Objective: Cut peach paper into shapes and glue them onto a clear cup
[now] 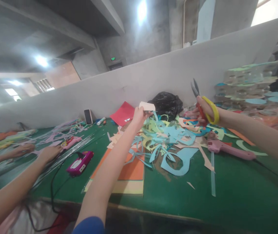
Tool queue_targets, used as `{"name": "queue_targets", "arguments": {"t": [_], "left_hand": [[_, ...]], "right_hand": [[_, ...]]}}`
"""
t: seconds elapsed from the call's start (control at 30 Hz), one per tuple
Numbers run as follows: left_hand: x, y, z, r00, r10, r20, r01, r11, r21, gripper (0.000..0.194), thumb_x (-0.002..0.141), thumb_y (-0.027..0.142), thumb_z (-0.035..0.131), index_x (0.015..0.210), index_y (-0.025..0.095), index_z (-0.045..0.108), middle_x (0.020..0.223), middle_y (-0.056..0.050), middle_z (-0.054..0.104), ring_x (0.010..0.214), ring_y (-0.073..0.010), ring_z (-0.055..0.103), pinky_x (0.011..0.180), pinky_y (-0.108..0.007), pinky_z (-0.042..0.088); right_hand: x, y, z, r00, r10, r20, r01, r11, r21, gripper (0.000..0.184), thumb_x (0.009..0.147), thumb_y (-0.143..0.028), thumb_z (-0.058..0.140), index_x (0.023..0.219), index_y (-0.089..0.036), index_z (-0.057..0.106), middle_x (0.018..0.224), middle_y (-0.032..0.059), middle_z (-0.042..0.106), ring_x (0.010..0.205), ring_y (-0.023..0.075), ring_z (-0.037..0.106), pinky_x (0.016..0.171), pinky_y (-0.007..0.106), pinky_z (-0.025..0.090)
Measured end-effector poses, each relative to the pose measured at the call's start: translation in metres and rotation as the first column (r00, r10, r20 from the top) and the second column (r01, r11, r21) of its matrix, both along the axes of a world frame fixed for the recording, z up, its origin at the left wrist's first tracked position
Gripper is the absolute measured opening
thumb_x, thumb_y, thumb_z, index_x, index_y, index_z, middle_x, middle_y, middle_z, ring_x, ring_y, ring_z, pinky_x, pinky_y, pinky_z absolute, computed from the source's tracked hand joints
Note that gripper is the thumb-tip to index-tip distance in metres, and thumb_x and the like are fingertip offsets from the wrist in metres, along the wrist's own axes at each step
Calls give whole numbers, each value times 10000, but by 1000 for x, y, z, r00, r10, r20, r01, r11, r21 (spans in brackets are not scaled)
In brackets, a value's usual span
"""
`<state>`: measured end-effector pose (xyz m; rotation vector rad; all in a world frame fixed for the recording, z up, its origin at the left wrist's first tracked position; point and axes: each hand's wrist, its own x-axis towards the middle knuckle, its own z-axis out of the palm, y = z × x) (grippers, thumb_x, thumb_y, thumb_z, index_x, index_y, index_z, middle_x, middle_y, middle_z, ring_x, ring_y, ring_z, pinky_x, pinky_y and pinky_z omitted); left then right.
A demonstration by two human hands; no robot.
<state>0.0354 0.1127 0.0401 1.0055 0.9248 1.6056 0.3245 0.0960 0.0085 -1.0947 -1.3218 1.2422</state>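
Observation:
My left hand [139, 116] is stretched out over the green table [238, 195], its fingers pinched on a small cream piece of paper [147, 106]. My right hand [203, 111] is raised to the right, closed round the yellow and red handles of a pair of scissors [202, 101] whose blades point up and stand slightly apart. Between and below both hands lies a heap of cut paper scraps [168, 136] in light blue, yellow and cream.
A pink glue gun [226, 149] lies right of the heap. Orange and yellow sheets [131, 172] lie near the front edge. Another person's hands [48, 152] work at the left beside a magenta glue gun [80, 163]. A black bag [167, 103], red paper [123, 113], phone [88, 116] sit against the grey partition.

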Motion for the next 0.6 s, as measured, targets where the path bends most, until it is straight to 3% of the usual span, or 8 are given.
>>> {"name": "queue_targets", "arguments": {"t": [0.07,0.17,0.23,0.43,0.6], "left_hand": [[-2,7,-1,999,34,0,-34,999,16,166,812,33,451,857,193,462,687,10,588,560,-79,565,684,-275,593],[-6,16,-2,995,98,4,-98,994,49,139,800,44,446,814,178,479,647,22,553,543,-69,534,688,-261,586],[-9,20,-3,990,142,4,-142,987,70,111,793,64,463,784,174,482,636,25,537,534,-66,517,689,-258,580],[-21,32,-4,967,228,-112,-216,971,105,79,786,109,474,787,187,458,649,21,522,561,-86,536,700,-264,559],[-26,31,-5,878,244,-412,-210,969,128,60,813,149,494,790,200,472,689,10,538,650,-137,569,687,-282,507]], "right_hand": [[2,-12,12,995,-92,40,96,989,-115,572,894,-794,412,851,-224,434,723,112,664,323,81,354,397,308,438],[2,-35,34,959,-250,135,270,950,-158,495,974,-700,355,836,-227,404,705,75,639,304,76,328,333,278,385],[7,-47,43,929,-286,235,327,931,-160,474,997,-654,354,836,-214,425,736,73,647,310,73,338,341,289,428],[35,-47,38,884,-328,333,400,900,-174,558,929,-743,415,833,-197,475,803,63,657,308,61,333,390,349,506],[29,-51,38,902,-327,283,386,902,-191,565,914,-757,444,837,-199,485,847,88,686,319,60,327,344,306,414]]}}
